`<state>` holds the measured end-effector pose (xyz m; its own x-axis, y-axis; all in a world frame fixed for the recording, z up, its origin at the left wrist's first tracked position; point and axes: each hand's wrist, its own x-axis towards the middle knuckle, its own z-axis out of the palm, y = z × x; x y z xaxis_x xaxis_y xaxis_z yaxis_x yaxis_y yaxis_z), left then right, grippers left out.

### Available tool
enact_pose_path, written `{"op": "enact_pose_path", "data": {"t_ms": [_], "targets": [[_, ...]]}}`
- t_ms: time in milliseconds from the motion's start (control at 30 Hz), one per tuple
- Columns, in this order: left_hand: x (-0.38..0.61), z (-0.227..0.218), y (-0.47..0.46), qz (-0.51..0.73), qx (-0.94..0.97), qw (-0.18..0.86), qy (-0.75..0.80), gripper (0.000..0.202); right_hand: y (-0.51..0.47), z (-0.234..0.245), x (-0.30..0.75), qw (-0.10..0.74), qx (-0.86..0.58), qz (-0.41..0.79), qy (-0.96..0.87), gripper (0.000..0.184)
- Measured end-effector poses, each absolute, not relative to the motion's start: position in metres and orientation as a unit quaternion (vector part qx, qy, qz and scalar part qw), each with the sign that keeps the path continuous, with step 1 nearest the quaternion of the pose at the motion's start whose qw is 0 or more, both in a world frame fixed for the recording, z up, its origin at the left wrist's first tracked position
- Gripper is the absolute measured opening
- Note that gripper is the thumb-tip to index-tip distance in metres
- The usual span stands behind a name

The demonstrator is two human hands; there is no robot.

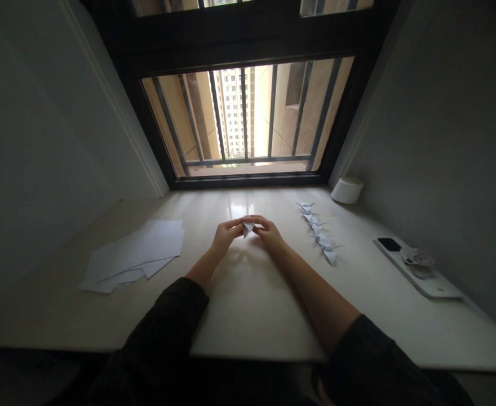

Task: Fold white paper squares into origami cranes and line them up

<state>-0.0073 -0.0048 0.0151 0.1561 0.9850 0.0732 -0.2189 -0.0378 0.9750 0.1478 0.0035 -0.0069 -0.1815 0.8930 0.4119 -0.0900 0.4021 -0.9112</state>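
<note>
A small piece of folded white paper (pixel 248 228) is held up between my two hands, over the middle of the white sill. My left hand (pixel 226 234) pinches it from the left, thumb and fingers closed on its edge. From the right, my right hand (pixel 268 230) grips it too, fingers curled over the top. The paper tapers to a point at its lower end; the fingers hide its upper part. To the right, several folded paper cranes (pixel 317 229) stand in a slanting row. A loose stack of white paper sheets (pixel 140 248) lies to the left.
A white phone (pixel 436 286) with a round grip on its back lies at the right. A white cup-shaped object (pixel 347 190) stands tilted in the far right corner. Behind the sill (pixel 248 316) is a dark-framed window (pixel 252 181) with bars outside; walls close off both sides.
</note>
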Motion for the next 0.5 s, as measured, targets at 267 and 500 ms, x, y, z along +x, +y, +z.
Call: {"op": "enact_pose_path", "data": {"t_ms": [267, 500], "targets": [[-0.0065, 0.0179, -0.0069, 0.522, 0.507, 0.577, 0.371, 0.040, 0.0053, -0.0095, 0.1487, 0.568, -0.332, 0.450, -0.603, 0.026], [-0.0055, 0.0141, -0.0051, 0.529, 0.486, 0.586, 0.375, 0.042, 0.0068, -0.0114, 0.1519, 0.579, -0.372, 0.486, -0.539, 0.032]]}}
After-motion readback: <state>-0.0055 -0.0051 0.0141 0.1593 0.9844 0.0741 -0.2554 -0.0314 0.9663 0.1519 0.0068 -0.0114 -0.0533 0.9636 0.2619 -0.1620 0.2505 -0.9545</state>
